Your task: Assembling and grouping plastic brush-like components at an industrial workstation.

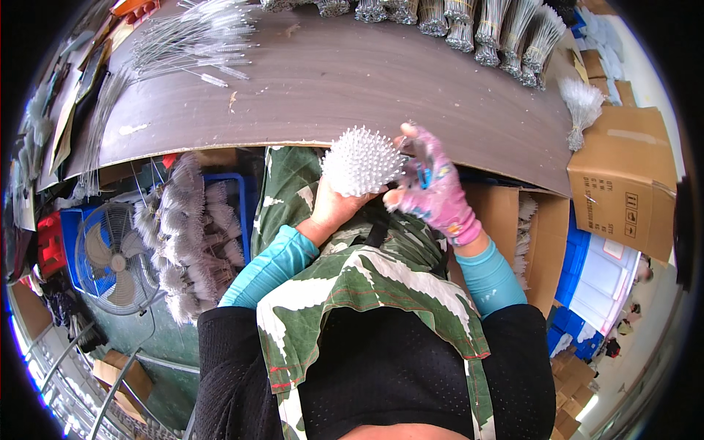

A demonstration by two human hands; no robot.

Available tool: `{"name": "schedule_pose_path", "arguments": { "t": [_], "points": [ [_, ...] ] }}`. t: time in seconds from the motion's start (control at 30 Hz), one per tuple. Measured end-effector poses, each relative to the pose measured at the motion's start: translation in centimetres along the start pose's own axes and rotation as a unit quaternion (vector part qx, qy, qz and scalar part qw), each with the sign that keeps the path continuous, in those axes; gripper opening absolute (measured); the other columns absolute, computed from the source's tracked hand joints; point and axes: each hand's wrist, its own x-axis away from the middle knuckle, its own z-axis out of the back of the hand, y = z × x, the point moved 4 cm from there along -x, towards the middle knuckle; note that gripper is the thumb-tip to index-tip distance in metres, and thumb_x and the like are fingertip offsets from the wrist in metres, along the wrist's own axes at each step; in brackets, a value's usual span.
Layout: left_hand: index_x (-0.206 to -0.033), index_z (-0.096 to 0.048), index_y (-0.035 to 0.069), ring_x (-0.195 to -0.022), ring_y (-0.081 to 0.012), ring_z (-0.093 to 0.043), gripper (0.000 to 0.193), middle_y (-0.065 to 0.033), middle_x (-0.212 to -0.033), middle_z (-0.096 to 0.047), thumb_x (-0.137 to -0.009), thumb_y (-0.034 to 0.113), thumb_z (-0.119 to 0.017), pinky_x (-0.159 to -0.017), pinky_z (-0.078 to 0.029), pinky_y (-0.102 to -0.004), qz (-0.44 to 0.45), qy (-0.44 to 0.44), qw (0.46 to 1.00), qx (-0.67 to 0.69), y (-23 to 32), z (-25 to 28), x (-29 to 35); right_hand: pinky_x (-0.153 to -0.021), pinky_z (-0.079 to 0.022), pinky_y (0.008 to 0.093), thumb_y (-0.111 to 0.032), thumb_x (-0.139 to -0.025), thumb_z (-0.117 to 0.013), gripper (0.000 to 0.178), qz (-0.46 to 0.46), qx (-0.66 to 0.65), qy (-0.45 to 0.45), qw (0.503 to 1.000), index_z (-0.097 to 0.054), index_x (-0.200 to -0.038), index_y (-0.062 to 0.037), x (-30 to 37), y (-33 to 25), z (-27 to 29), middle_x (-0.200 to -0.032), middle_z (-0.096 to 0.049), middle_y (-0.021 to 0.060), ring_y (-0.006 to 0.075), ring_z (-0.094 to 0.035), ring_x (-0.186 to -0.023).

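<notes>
In my bare left hand (pixel 342 204) is a thick round bundle of thin wire brushes (pixel 362 163), gripped from below at the table's near edge. It faces up end-on, so only its many small white tips show. Close against its right side is my right hand (pixel 438 192), in a pink patterned glove with bare fingertips. The thumb and fingers of that hand are curved but apart, and I see nothing held between them. Loose wire brushes with white bristles (pixel 192 45) lie spread over the far left of the brown table (pixel 308 95).
Tied wire-brush bundles (pixel 506 37) line the table's far right edge. One white bundle (pixel 581 110) rests by a cardboard box (pixel 623 180) on the right. A standing fan (pixel 117 262) and hanging clusters of white brushes (pixel 183 235) are at the left, below table level.
</notes>
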Motion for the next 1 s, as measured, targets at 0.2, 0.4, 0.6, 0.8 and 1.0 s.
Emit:
{"name": "schedule_pose_path", "arguments": {
  "t": [0.2, 0.4, 0.6, 0.8, 1.0],
  "points": [
    [-0.110, -0.062, 0.009, -0.106, -0.0241, -0.056, 0.047, -0.0064, -0.110, -0.063, -0.069, 0.027, -0.078, -0.096, -0.040, -0.0356, 0.007, -0.021, 1.000, 0.006, 0.3, 0.1, 0.0, -0.072, -0.048, 0.0227, -0.001, -0.085, -0.062, 0.010, 0.002, 0.057, 0.041, 0.997, -0.062, -0.095, -0.0024, -0.6, -0.7, 2.4, -0.091, -0.063, 0.0001, 0.0068, -0.056, -0.081],
    [-0.114, -0.059, 0.007, -0.107, -0.0209, -0.055, 0.055, -0.0070, -0.112, -0.062, -0.067, 0.026, -0.082, -0.098, -0.038, -0.0338, 0.084, -0.067, 0.982, 0.153, 0.2, 0.4, -0.4, -0.072, -0.048, 0.0254, 0.001, -0.082, -0.062, 0.018, 0.075, 0.270, -0.060, 0.958, -0.061, -0.100, 0.0009, -1.0, -1.8, 1.6, -0.096, -0.064, 0.0040, 0.0103, -0.058, -0.083],
    [-0.115, -0.058, 0.004, -0.108, -0.0194, -0.055, 0.063, -0.0080, -0.114, -0.061, -0.063, 0.027, -0.085, -0.098, -0.039, -0.0321, 0.066, -0.028, 0.989, 0.131, 0.2, 1.1, -0.3, -0.065, -0.047, 0.0305, 0.001, -0.077, -0.057, 0.016, 0.231, 0.399, -0.079, 0.884, -0.054, -0.092, -0.0031, -1.5, -3.0, -0.6, -0.079, -0.055, 0.0100, 0.0228, -0.058, -0.070],
    [-0.109, -0.062, 0.003, -0.099, -0.0131, -0.060, 0.051, -0.0045, -0.106, -0.066, -0.064, 0.015, -0.083, -0.092, -0.046, -0.0301, 0.138, -0.034, 0.958, 0.247, 0.0, 1.2, 0.8, -0.046, -0.038, 0.0220, -0.012, -0.091, -0.051, 0.008, 0.316, 0.018, 0.221, 0.922, -0.050, -0.094, -0.0052, -2.2, -11.4, 2.9, -0.073, -0.049, 0.0014, 0.0091, -0.047, -0.059],
    [-0.107, -0.064, 0.005, -0.100, -0.0136, -0.060, 0.050, -0.0047, -0.107, -0.066, -0.064, 0.020, -0.084, -0.091, -0.046, -0.0300, 0.124, -0.016, 0.952, 0.281, -1.7, -0.2, 1.4, -0.039, -0.028, 0.0187, -0.020, -0.087, -0.056, 0.014, 0.183, -0.230, 0.188, 0.937, -0.049, -0.080, -0.0099, -8.0, -14.6, 5.1, -0.066, -0.048, -0.0018, 0.0049, -0.037, -0.049]
  ]
}}
